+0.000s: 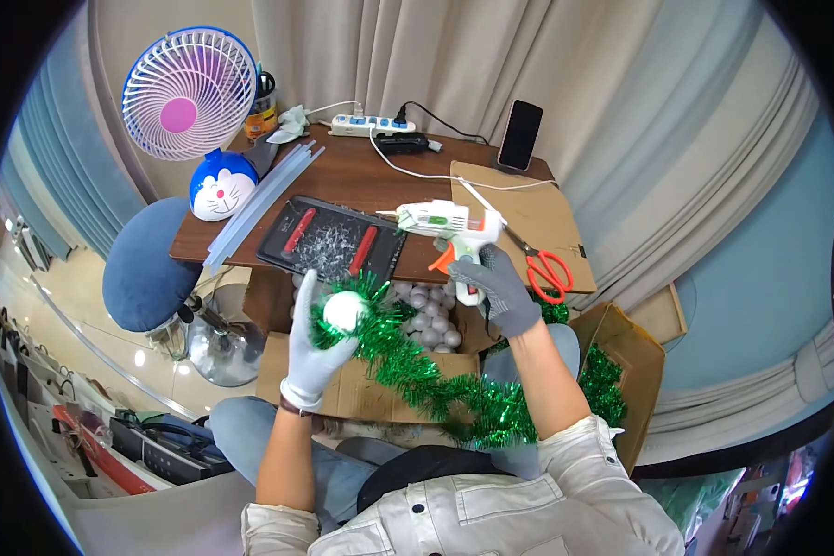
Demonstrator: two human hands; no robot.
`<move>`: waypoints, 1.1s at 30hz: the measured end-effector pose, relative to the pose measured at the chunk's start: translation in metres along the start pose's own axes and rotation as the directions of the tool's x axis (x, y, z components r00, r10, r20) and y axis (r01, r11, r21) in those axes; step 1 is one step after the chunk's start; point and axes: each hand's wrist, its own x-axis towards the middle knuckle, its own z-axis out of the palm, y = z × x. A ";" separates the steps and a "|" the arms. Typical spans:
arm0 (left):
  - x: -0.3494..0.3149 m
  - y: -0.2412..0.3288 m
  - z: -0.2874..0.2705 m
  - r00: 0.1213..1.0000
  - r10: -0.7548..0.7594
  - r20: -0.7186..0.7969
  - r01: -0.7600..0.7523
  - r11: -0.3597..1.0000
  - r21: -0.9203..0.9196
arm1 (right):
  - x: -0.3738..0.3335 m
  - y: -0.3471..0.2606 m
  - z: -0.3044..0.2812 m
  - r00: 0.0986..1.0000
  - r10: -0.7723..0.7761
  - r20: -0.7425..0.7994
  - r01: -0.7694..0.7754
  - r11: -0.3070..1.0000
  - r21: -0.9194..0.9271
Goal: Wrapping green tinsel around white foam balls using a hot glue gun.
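Note:
My left hand [313, 363], in a white glove, has its thumb and fingers around a white ball [345, 312] with green tinsel about it. The green tinsel garland [403, 368] trails from the ball across my lap to the right. My right hand [499, 291], in a grey glove, grips the handle of a white hot glue gun [440, 220] with an orange trigger. Its nozzle points left, above the right edge of a black tray [275, 243] with two red strips and whitish strands of residue. Below the table edge, white balls [428, 322] fill a cardboard box [380, 398].
Translucent glue sticks [267, 202] lie left of the tray, beside a blue fan [190, 102]. A power strip [372, 124] and phone [520, 136] stand at the back. Orange-handled scissors [549, 275] rest on a cardboard sheet [510, 199]. Another cardboard box [641, 371] with tinsel is at right.

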 end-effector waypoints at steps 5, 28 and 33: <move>0.010 -0.021 0.017 0.998 -0.015 0.067 0.018 0.999 -0.044 | -0.048 0.002 0.017 0.988 0.072 0.138 -0.103 0.966 0.238; -0.048 -0.005 0.027 0.946 0.282 -0.162 -0.274 0.959 0.069 | 0.187 0.033 0.152 0.536 -0.170 0.827 0.825 -0.099 -0.556; -0.041 -0.006 0.020 0.943 0.241 -0.231 -0.232 0.971 0.064 | 0.248 0.059 0.214 0.234 -0.207 0.950 0.852 -0.426 -0.303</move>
